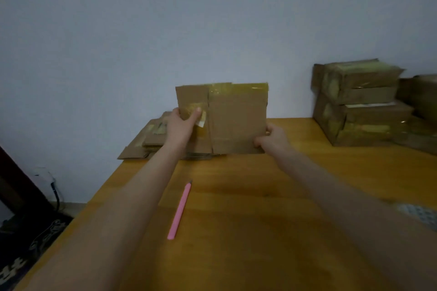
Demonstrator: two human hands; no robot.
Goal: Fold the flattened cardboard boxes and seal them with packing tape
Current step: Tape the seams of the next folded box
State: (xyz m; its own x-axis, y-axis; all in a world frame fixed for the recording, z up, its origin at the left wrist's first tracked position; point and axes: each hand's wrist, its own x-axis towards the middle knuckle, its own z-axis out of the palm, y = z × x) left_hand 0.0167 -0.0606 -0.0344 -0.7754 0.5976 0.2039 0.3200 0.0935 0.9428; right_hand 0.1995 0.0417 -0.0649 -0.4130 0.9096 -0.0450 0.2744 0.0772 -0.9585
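A flattened cardboard box (236,116) with old yellowish tape along its top edge stands upright at the far middle of the wooden table (236,220). My left hand (183,125) grips its left side, thumb on the front face. My right hand (272,138) holds its lower right corner. Behind and below it lies a pile of flattened boxes (146,142) at the table's far left edge.
Sealed, taped boxes (359,101) are stacked two high at the far right, with more behind them. A pink utility knife (180,210) lies on the table between my arms. A wall runs behind the table; the floor with a cable lies to the left.
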